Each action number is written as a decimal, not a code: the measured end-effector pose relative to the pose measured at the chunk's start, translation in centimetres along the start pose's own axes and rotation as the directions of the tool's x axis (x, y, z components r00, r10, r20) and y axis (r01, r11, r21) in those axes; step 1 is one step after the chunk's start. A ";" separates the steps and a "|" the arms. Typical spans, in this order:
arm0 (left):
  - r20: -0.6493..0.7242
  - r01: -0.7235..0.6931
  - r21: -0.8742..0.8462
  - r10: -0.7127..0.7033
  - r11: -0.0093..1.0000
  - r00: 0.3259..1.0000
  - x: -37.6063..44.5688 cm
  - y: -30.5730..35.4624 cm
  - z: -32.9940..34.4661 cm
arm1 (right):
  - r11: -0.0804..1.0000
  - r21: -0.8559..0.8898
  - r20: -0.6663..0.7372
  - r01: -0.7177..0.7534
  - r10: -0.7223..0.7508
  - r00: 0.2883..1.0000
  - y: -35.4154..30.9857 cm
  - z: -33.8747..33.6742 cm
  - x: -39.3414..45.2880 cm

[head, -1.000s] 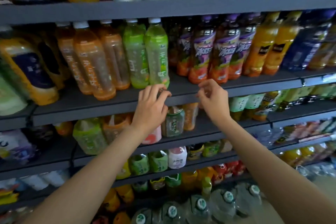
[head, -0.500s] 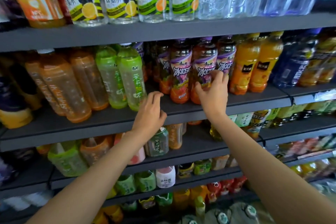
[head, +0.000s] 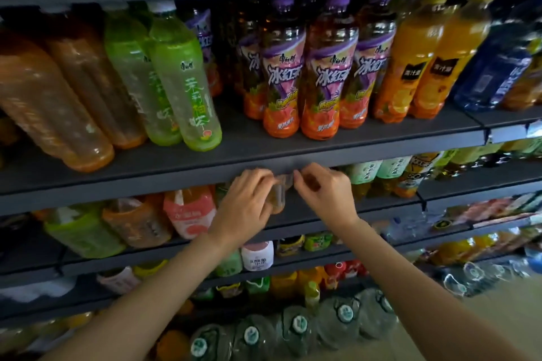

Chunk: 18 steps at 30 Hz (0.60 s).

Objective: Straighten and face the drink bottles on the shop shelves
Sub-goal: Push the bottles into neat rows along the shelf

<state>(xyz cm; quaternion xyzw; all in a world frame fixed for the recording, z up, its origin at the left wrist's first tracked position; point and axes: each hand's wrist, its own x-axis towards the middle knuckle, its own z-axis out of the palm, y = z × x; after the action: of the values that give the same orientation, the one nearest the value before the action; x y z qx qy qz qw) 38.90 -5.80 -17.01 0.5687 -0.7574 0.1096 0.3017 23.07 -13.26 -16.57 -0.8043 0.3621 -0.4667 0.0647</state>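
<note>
Gripping a small amber plastic bottle [head: 278, 195] under the dark grey metal shelf [head: 205, 164], left hand [head: 245, 208] and right hand [head: 325, 195] curl fingers around it; glossy iced-tea bottles [head: 319, 79] stand above.

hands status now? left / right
Left hand: fingers curled round a small amber bottle just under the shelf edge.
Right hand: pinching the same bottle's top.
</note>
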 end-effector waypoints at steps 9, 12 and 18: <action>-0.485 0.590 -0.290 -0.647 0.753 0.588 4.8 -1.4 -6.4 | 0.963 0.270 0.217 -0.004 -0.057 0.974 -5.2 1.7 8.7; -0.438 0.750 -0.286 -0.777 0.597 0.452 6.4 -2.8 -7.4 | 0.931 0.322 0.425 -0.171 0.019 0.905 -7.0 4.0 10.8; -0.392 0.788 -0.231 -0.796 0.570 0.461 6.8 -4.7 -8.1 | 0.892 0.399 0.491 -0.212 -0.012 0.871 -8.9 6.0 11.9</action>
<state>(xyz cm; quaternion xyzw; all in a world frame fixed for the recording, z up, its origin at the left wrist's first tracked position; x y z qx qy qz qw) 44.78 -8.62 -7.45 0.8089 -0.3143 0.0804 0.4904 36.17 -15.82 -7.60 -0.8384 0.2618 -0.3176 0.3573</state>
